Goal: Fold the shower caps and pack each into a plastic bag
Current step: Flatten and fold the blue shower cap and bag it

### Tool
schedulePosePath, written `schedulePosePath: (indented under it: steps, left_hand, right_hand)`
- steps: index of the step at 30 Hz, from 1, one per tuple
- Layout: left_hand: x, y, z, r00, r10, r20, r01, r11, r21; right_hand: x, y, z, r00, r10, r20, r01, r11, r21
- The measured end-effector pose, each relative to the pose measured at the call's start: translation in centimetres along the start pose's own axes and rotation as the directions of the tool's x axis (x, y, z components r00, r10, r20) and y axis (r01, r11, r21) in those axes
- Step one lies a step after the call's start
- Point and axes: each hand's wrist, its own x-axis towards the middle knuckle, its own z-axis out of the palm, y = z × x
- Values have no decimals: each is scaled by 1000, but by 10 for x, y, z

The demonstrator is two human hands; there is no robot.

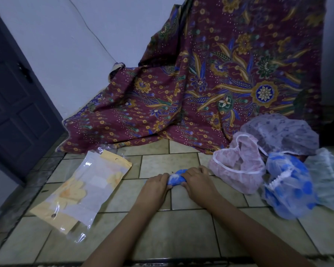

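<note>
Gripping a bunched blue shower cap (175,178) between them, the left hand (157,185) and right hand (198,180) curl their fingers round its two ends near the middle of the tiled floor (162,228); plastic bags (81,191) lie toward the floor's left edge; a pink cap (237,168), a blue-spotted cap (289,187), a grey cap (281,132) and a pale green cap (328,176) are heaped at its right edge, below a patterned cloth (201,83).

Five shower caps (237,170), two hands (157,185)
</note>
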Motion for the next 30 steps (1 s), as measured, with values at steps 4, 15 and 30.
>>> schedulePosePath:
  steps: [4, 15, 30]
  left_hand:
    - [-3, -2, -4, 1000, 4, 2, -4, 999, -44]
    - [-10, -8, -30, 993, 10, 120, -11, 1000, 11]
    - [-44, -105, -77, 601, -793, 104, 771, 609, 189]
  right_hand:
    - [4, 2, -7, 998, -12, 69, 4, 994, 108]
    - [25, 12, -30, 939, 39, 343, -153, 938, 312]
    - [15, -19, -20, 973, -2, 232, -55, 969, 241]
